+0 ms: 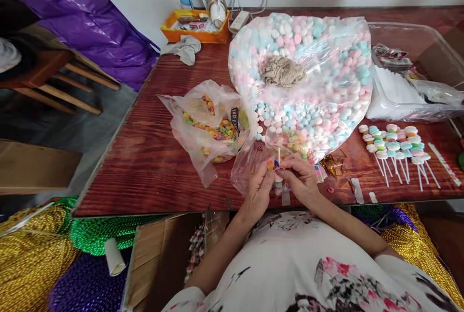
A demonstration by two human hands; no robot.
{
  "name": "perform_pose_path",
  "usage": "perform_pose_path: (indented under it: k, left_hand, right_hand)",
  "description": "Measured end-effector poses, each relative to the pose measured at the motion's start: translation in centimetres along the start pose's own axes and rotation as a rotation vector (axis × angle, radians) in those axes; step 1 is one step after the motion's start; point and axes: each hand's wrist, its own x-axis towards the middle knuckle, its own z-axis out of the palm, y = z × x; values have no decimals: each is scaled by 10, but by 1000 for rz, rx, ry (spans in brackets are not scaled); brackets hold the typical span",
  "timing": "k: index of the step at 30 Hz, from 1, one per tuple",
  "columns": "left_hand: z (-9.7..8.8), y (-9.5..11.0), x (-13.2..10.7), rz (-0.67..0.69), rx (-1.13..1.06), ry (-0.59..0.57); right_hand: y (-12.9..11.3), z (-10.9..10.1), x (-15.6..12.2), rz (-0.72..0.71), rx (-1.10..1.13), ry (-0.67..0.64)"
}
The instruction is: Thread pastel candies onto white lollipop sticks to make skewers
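Close to the table's front edge, both hands meet on one small candy lollipop, its white stick [279, 153] pointing up and away from me. My left hand [260, 182] pinches a small colourful printed label [271, 163] at the stick. From the other side, my right hand [301, 181] closes its thumb and fingers on the same spot. Pale round candies [278, 182] show below the fingers, partly hidden. Just behind the hands lie a large clear bag [337, 109] of pink, blue and white candies and a smaller bag [181, 126] of coloured ring candies.
Several candy lollipops [393, 145] lie in a group at the right. Behind them stands a clear plastic bin [391, 109]. Gold twist ties [332, 164] and paper scraps [357, 190] lie by my right hand. An orange tray [212, 36] and a grey cloth [186, 49] sit at the back left.
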Motion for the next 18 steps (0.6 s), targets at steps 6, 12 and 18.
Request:
perform_pose_path:
  k: [6, 12, 18]
  left_hand:
    - [-5, -10, -5, 140, 260, -22]
    - [2, -4, 1, 61, 152, -99]
    - [-6, -9, 3, -198, -116, -227]
  right_hand:
    - [-1, 1, -2, -118, -103, -12]
    - [3, 1, -2, -138, -128, 4]
    - [7, 0, 6, 114, 75, 48]
